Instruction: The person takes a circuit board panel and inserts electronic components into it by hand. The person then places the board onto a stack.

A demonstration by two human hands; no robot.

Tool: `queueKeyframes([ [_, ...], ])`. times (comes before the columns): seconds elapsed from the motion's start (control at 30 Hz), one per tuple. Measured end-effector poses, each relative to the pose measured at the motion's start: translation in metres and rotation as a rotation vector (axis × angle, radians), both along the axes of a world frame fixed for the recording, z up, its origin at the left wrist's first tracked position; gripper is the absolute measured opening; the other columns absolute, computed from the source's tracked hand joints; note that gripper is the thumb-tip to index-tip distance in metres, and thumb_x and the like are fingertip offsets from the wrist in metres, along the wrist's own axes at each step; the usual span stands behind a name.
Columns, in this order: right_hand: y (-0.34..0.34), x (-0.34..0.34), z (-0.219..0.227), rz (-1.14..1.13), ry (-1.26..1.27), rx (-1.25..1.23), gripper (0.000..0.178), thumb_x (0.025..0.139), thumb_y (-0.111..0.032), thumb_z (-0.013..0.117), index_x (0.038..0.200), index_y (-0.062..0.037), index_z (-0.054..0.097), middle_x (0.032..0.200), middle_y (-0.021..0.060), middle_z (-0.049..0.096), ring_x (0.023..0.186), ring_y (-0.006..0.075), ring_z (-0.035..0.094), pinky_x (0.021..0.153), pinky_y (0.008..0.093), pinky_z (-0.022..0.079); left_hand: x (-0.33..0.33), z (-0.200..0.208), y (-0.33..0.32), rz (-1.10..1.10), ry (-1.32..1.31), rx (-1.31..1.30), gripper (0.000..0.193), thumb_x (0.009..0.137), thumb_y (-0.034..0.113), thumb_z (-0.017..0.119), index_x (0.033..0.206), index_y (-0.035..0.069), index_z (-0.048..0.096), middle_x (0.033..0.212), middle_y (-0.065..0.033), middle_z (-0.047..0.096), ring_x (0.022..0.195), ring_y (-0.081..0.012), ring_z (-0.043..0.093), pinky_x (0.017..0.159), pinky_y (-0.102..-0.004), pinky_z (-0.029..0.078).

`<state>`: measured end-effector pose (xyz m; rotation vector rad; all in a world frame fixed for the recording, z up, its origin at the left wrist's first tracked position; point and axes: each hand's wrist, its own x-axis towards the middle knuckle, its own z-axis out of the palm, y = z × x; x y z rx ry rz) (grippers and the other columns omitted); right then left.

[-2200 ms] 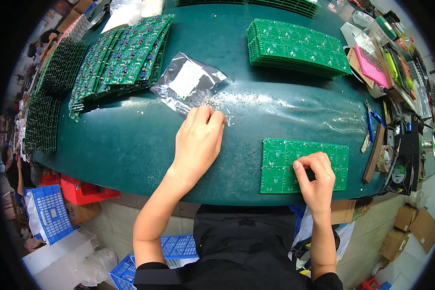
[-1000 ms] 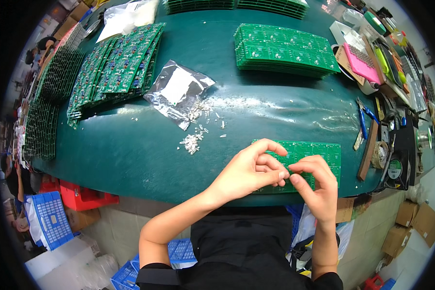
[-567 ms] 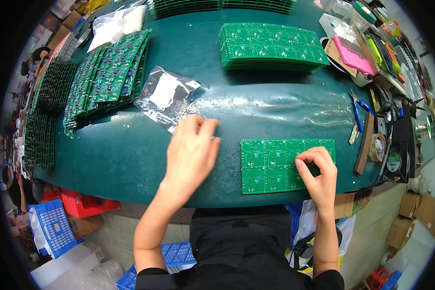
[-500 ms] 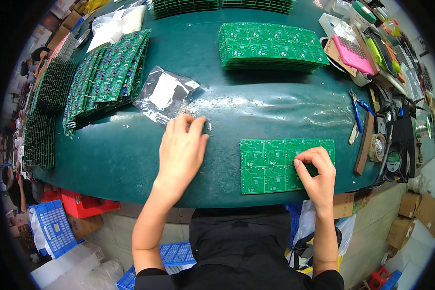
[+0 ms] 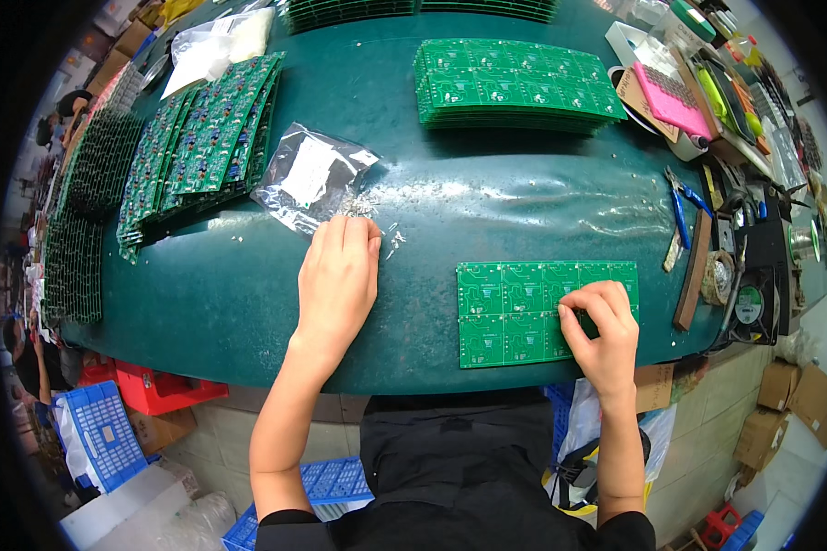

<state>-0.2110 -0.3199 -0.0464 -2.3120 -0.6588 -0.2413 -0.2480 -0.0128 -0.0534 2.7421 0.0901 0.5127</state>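
Between left hand (image 5: 340, 280) and circuit board (image 5: 501, 317), tabletop (image 5: 418, 317) runs to its edge.

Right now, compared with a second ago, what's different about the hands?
The left hand has moved from beside the right hand, over the green board, leftward to the small pale parts by the clear bag. I can't see whether it grips any. The right hand stayed at the board; the board and bag stayed put.
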Motion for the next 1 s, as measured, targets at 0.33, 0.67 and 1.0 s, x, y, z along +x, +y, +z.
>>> queueKeyframes([
  [0.33, 0.005, -0.004, 0.005, 0.060, -0.120, -0.088, 0.020, 0.074, 0.003, 0.075, 0.090, -0.0050, 0.065, 0.089, 0.0081, 0.060, 0.085, 0.0279, 0.059, 0.075, 0.0392, 0.048, 0.002, 0.004, -0.008, -0.147, 0.025, 0.021, 0.011, 0.086, 0.009, 0.069, 0.094, 0.006, 0.063, 0.092, -0.0097, 0.058, 0.089, -0.0292, 0.057, 0.080, -0.0397, 0.049],
  [0.67, 0.007, -0.009, 0.005, -0.056, -0.244, -0.264, 0.013, 0.070, -0.005, 0.065, 0.079, -0.0073, 0.056, 0.082, 0.0083, 0.054, 0.080, 0.0278, 0.054, 0.072, 0.0387, 0.045, 0.015, 0.001, -0.015, -0.165, -0.026, 0.054, 0.007, 0.089, 0.007, 0.064, 0.095, 0.003, 0.061, 0.096, -0.0156, 0.058, 0.094, -0.0357, 0.057, 0.081, -0.0444, 0.048],
  [1.0, 0.025, -0.004, -0.034, -0.143, -0.263, -0.292, 0.012, 0.074, -0.017, 0.063, 0.077, -0.0051, 0.061, 0.086, 0.0099, 0.058, 0.090, 0.0254, 0.055, 0.071, 0.0373, 0.045, 0.014, -0.014, 0.021, -0.113, 0.158, -0.249, 0.030, 0.099, 0.015, 0.064, 0.122, -0.004, 0.059, 0.115, -0.0237, 0.063, 0.097, -0.0305, 0.062, 0.089, -0.0408, 0.053],
])
